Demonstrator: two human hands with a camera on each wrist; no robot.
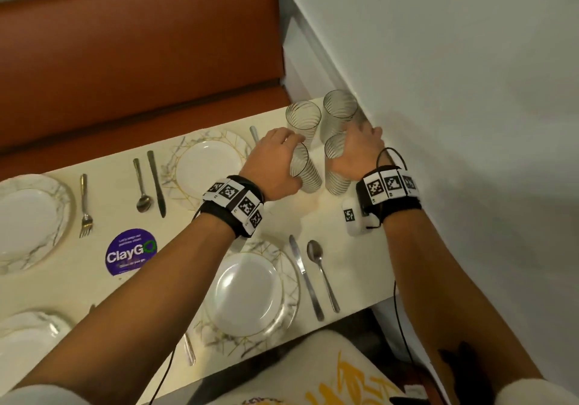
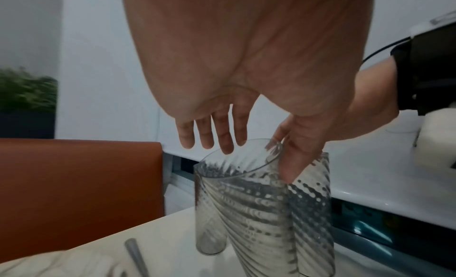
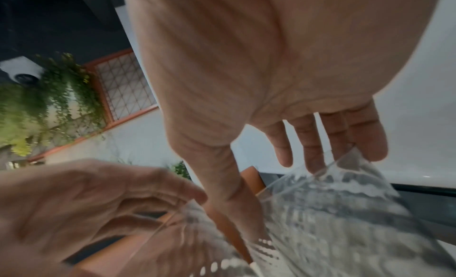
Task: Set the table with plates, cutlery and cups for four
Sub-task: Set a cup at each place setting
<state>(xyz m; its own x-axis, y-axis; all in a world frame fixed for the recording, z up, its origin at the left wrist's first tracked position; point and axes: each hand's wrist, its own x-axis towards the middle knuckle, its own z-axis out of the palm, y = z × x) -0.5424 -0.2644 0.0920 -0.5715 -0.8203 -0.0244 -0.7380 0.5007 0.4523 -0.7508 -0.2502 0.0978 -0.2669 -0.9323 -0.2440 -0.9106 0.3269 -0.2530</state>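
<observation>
Four clear ribbed glass tumblers stand clustered at the table's 1 o'clock corner, just beside the wall. The two plates in full view, with knives and spoons alongside, are already laid. Judged by appearance, the tumblers are rigid, smooth-walled, fragile and likely slippery; grasp each around the upper wall, thumb opposing fingers, and avoid knocking neighbours together.

The left hand is at the near-left tumbler: thumb pressed against the outer wall just below the rim, fingers spread and nearly straight above the mouth, not yet closed.

The right hand reaches round the near-right tumbler: thumb down the 9 o'clock side, fingers extended and slightly apart at the far rim. Contact is probable, though blur prevents confirmation.
</observation>
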